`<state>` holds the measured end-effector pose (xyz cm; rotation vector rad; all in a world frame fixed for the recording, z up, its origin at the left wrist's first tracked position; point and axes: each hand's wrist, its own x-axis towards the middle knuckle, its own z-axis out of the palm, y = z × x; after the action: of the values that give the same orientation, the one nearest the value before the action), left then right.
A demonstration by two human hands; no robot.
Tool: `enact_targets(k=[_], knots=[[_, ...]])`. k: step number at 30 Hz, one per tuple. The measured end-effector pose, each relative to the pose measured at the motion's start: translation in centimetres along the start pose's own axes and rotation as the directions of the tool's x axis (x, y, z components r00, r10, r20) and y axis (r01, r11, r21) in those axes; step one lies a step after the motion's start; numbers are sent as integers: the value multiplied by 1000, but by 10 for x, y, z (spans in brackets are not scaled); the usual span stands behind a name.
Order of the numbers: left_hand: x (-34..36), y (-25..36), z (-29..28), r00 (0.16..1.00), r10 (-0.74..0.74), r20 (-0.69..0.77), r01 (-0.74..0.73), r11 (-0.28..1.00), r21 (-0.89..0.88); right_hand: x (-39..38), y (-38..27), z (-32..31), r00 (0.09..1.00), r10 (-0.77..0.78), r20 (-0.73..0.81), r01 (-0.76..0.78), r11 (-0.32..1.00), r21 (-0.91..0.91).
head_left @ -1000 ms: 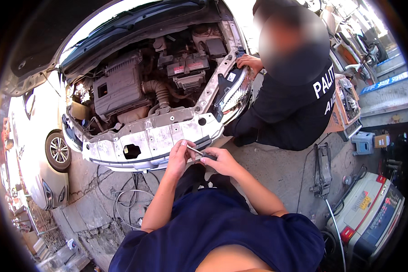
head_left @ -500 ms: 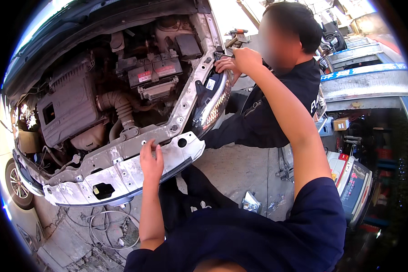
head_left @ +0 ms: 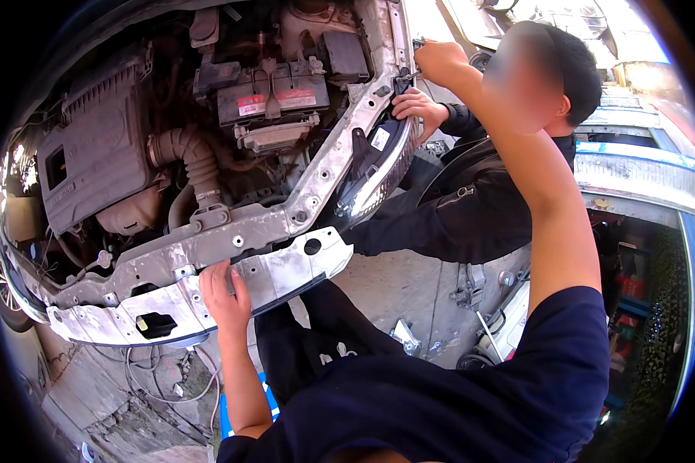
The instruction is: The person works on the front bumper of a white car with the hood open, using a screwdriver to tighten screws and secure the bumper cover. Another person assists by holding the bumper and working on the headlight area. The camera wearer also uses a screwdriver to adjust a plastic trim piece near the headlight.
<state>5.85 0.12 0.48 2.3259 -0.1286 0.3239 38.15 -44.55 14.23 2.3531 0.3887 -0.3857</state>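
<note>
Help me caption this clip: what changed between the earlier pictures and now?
The right hand moved forward and right, beyond the headlight; its grip is unclear. The left hand released the slim tool and reached the white panel. The co-worker's hand stayed at the headlight.

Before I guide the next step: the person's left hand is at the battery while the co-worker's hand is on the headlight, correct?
Not quite: the left hand is at the white front panel, not the battery, as the head view shows. The co-worker's hand is on the headlight.
</note>
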Motion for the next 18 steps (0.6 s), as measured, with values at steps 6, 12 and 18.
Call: enact_targets(k=[6,12,18], knots=[[12,-8,3,986,-89,141,71,989,126,-2,21,5,988,-156,5,156,988,20],[17,-6,3,976,-106,192,83,989,126,-7,36,26,967,-248,-63,250,968,21],[15,-9,5,975,-97,200,63,983,172,-5,40,34,799,-549,-245,472,825,-309]])
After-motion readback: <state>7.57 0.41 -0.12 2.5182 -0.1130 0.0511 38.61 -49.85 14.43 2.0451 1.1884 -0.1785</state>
